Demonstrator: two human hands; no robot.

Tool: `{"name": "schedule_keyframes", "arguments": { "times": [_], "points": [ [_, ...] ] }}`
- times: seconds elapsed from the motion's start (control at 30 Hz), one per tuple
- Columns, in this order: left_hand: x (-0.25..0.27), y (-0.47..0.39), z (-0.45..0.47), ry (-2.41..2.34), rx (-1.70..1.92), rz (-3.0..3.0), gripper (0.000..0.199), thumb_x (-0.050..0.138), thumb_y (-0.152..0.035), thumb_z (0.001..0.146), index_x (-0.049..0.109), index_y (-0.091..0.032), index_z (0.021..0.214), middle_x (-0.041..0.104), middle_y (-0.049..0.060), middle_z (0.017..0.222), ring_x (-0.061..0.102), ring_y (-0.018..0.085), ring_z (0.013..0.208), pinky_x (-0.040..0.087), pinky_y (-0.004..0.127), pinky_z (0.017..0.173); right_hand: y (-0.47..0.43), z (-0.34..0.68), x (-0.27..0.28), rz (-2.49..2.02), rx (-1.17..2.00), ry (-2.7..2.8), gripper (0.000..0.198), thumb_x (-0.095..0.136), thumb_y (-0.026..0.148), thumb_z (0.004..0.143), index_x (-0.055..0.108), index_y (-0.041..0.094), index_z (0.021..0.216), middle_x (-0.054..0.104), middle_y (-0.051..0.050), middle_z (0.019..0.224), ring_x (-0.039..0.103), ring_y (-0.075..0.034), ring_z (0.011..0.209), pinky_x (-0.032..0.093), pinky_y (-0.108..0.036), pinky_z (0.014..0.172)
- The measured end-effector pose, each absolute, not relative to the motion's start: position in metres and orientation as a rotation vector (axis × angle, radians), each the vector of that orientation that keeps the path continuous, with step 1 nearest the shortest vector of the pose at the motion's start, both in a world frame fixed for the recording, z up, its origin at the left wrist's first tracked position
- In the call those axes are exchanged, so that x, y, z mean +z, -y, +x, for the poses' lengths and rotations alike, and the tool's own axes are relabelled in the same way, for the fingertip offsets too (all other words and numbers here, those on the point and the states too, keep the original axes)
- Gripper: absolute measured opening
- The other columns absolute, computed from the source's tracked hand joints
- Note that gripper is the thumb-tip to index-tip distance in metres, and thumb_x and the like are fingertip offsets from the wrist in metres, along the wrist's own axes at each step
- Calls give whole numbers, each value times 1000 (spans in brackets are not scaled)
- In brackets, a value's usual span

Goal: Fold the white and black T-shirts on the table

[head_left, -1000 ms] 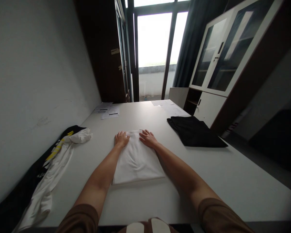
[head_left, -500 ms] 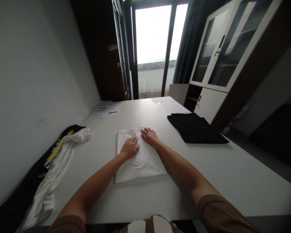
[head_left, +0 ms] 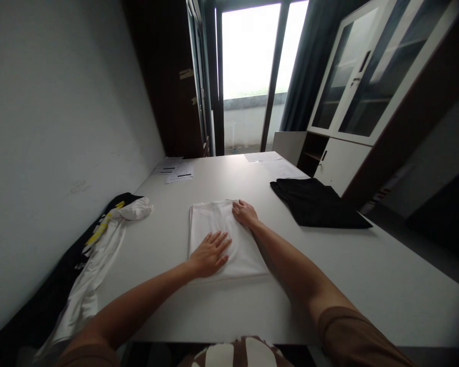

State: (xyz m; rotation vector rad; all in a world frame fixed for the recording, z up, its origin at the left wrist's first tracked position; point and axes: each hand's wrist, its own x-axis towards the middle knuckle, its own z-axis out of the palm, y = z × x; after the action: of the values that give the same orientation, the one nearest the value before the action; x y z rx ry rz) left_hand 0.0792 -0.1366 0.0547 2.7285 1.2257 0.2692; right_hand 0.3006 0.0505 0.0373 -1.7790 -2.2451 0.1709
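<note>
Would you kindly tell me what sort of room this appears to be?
Probably an office or study: there is a glass-doored cabinet, and papers lie on a large white table.

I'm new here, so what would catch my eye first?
Probably the left hand and right hand resting on a folded white cloth, centre of the white table. Beyond them glares the window; a folded black cloth lies at right, a yellow-printed black garment at left.
</note>
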Motion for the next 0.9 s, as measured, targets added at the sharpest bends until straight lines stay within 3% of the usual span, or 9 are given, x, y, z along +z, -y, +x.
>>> {"name": "schedule_keyframes", "arguments": {
  "times": [0.27, 0.63, 0.9],
  "points": [
    [55, 134, 66, -1138, 256, 2705, 61, 36, -56, 106, 28, -34, 163, 23, 2, 171, 19, 25, 158, 15, 49, 129, -48, 298, 35, -1778, 143, 2197, 51, 42, 45, 103, 54, 25, 148, 50, -11, 153, 45, -26, 140, 29, -37, 117],
    [34, 69, -9, -1727, 161, 2453, 59, 33, -52, 107, 34, -31, 162, 22, 3, 171, 17, 27, 158, 17, 50, 127, -44, 297, 39, -1812, 176, 2205, 53, 42, 50, 102, 55, 25, 147, 49, -12, 153, 43, -30, 139, 28, -40, 116],
    [26, 62, -22, -2011, 172, 2305, 61, 32, -53, 106, 34, -28, 161, 24, 5, 171, 23, 30, 156, 19, 51, 125, -34, 289, 51, -1928, 117, 2095, 44, 44, 44, 102, 59, 19, 134, 60, -21, 134, 50, -34, 129, 38, -44, 105]
  ]
}}
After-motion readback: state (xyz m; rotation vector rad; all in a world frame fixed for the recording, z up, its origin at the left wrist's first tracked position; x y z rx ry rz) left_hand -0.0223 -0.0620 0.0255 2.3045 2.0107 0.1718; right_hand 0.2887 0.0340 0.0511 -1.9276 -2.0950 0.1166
